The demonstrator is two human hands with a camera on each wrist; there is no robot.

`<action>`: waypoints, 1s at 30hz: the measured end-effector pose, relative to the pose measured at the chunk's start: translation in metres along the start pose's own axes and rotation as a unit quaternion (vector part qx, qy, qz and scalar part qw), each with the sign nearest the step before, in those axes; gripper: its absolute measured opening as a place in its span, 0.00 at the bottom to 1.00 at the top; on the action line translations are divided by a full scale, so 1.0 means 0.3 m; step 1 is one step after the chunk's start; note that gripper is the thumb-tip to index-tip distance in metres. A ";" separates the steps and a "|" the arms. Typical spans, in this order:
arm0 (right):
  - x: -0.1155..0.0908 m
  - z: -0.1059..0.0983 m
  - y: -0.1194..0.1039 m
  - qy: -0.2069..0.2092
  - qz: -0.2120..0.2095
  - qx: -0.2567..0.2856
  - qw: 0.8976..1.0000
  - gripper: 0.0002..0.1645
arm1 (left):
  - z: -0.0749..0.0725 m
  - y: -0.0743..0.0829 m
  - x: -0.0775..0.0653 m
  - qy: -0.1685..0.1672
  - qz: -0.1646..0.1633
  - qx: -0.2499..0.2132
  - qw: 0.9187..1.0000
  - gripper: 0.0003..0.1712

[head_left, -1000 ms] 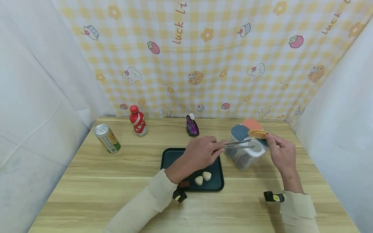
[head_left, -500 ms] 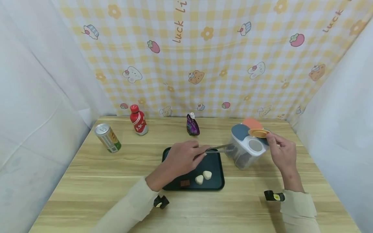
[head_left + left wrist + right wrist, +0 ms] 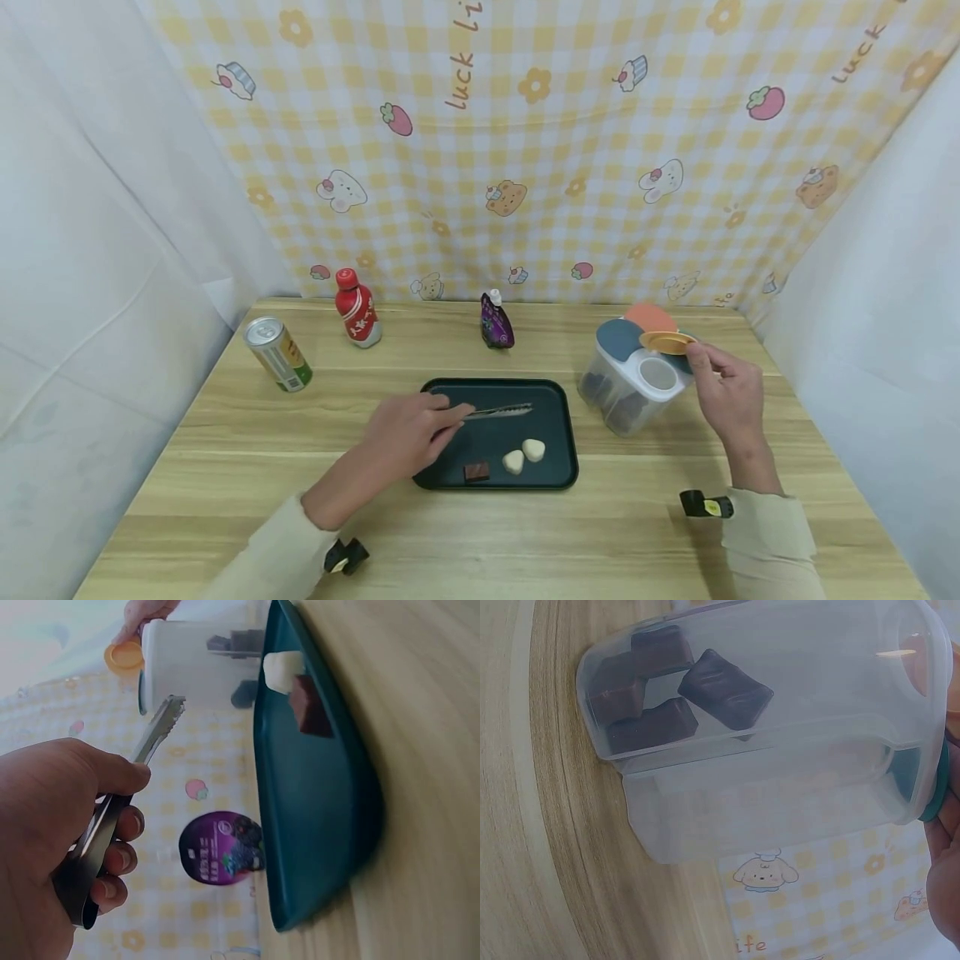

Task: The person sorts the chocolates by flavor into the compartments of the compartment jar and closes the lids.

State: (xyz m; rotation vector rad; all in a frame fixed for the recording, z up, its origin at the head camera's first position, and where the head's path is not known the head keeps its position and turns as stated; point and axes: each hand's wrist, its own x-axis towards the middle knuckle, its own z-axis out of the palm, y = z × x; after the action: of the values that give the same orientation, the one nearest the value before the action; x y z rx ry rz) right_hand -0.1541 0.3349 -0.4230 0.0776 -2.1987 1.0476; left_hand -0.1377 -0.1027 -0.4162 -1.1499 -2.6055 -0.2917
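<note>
My left hand point(image 3: 408, 433) grips a pair of metal tongs point(image 3: 105, 832) over the dark green tray point(image 3: 551, 417); nothing shows between the tongs' tips. On the tray lie a brown chocolate piece point(image 3: 476, 472) and two cream-white, rounded pieces point(image 3: 533, 450). To the right, my right hand point(image 3: 731, 400) pinches the raised orange lid point(image 3: 667, 342) of a clear divided container point(image 3: 626, 417). One round opening point(image 3: 657, 373) in its white top is uncovered. Several dark chocolates point(image 3: 726, 690) lie at the bottom of the container.
Along the back stand a red bottle point(image 3: 358, 310) and a purple pouch point(image 3: 496, 323) with a white cap. A drink can point(image 3: 279, 357) is at the left. Behind the wooden table hangs a checked curtain point(image 3: 450, 167).
My left hand has drawn the tongs out from over the container's opening, leftward to above the tray. My right hand stays at the orange lid.
</note>
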 end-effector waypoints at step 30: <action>0.001 -0.003 -0.004 -0.006 -0.008 0.019 1.000 0.12 | -0.011 -0.082 -0.220 -0.131 -0.023 -0.065 0.989 0.15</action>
State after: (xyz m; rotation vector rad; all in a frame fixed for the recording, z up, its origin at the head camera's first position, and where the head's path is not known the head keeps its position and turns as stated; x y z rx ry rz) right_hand -0.1536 0.3349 -0.4216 0.1176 -2.1856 1.0831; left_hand -0.1128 -0.1655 -0.4368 -1.2470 -2.8816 -0.3451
